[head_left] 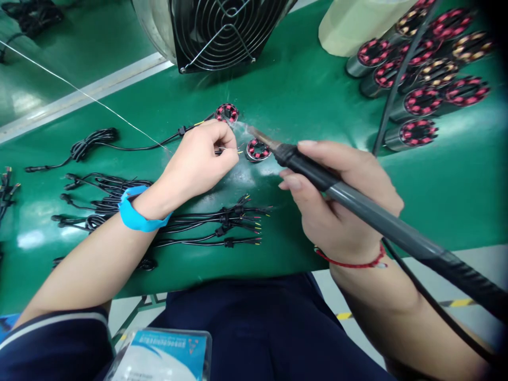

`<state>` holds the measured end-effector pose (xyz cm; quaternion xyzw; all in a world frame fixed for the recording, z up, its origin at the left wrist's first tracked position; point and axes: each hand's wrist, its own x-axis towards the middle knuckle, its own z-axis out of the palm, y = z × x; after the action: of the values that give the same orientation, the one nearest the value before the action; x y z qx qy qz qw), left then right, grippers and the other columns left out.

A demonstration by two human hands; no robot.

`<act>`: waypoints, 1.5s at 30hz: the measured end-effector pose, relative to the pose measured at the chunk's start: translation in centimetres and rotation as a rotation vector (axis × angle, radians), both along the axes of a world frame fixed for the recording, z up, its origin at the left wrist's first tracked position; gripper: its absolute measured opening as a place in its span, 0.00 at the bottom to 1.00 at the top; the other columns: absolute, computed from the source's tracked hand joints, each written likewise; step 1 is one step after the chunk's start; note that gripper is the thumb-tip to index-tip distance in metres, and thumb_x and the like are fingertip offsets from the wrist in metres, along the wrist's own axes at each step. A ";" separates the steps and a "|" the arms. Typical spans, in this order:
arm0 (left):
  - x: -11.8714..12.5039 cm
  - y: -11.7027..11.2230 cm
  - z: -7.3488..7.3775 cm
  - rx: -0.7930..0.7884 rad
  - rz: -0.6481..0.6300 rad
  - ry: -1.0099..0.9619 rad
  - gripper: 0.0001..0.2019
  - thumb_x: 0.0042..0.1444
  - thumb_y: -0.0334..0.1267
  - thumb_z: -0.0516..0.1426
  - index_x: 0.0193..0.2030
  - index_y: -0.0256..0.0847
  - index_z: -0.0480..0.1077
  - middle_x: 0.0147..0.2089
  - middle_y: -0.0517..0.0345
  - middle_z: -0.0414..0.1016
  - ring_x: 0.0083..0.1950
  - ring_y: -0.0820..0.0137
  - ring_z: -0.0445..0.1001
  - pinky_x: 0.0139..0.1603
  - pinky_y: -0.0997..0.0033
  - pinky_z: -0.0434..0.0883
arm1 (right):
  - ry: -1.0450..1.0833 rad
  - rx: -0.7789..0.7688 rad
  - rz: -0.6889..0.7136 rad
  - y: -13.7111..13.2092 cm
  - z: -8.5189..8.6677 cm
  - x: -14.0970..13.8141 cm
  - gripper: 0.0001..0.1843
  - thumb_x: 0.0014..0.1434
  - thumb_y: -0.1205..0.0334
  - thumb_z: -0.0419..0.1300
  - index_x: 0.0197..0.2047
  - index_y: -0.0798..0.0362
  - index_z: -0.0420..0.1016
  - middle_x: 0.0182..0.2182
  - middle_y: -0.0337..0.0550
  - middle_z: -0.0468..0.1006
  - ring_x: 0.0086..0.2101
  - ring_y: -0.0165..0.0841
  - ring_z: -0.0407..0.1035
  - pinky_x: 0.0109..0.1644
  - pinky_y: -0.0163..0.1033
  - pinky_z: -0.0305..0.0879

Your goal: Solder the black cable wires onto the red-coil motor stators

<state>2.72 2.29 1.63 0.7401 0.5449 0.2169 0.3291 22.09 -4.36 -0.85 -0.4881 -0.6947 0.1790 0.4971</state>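
Observation:
My right hand (341, 196) grips a soldering iron (357, 198) like a pen, its tip pointing left between two stators. Pale smoke drifts around the tip. My left hand (208, 151) is closed in a pinch beside the tip; a thin silvery solder wire (107, 108) runs into it from the upper left. Just past its fingertips show short coloured wire ends (239, 152). Partly behind the left knuckles stands a stator with red windings (227, 112), and a black cable (159, 144) leads to it. A second red-wound stator (258, 150) stands right of the left fingers.
Several black cables (190, 222) with stripped ends lie beneath and beside my left forearm. A black fan (226, 32) stands at the back. Several wound stators (420, 100) are grouped at right, near a pale yellow cylinder (357, 26). The iron's dark cord (428, 296) hangs by my right forearm.

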 end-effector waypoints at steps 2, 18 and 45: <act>0.0 0.0 0.0 0.006 0.000 -0.001 0.08 0.50 0.25 0.54 0.23 0.40 0.62 0.27 0.59 0.69 0.35 0.70 0.69 0.40 0.66 0.71 | -0.040 -0.053 0.066 0.5 0.7 0.1 0.17 0.64 0.60 0.60 0.56 0.38 0.70 0.50 0.38 0.80 0.42 0.38 0.79 0.49 0.49 0.77; -0.1 0.2 0.0 0.050 -0.003 0.028 0.06 0.48 0.27 0.52 0.25 0.40 0.65 0.27 0.60 0.70 0.34 0.71 0.68 0.38 0.68 0.68 | -0.143 -0.238 0.250 5.2 -0.7 -2.0 0.24 0.57 0.67 0.57 0.57 0.44 0.65 0.40 0.39 0.79 0.43 0.40 0.73 0.52 0.50 0.70; -0.5 0.1 0.1 -0.157 0.064 -0.303 0.05 0.55 0.27 0.55 0.32 0.40 0.66 0.27 0.63 0.69 0.26 0.77 0.68 0.29 0.76 0.68 | -0.119 -0.056 0.146 5.2 -1.7 -2.8 0.23 0.56 0.69 0.56 0.54 0.44 0.63 0.40 0.41 0.80 0.42 0.40 0.72 0.51 0.52 0.67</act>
<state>2.27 2.42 1.72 0.6533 0.5276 0.2931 0.4572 19.25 0.80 -2.55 -0.4599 -0.7512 0.2048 0.4268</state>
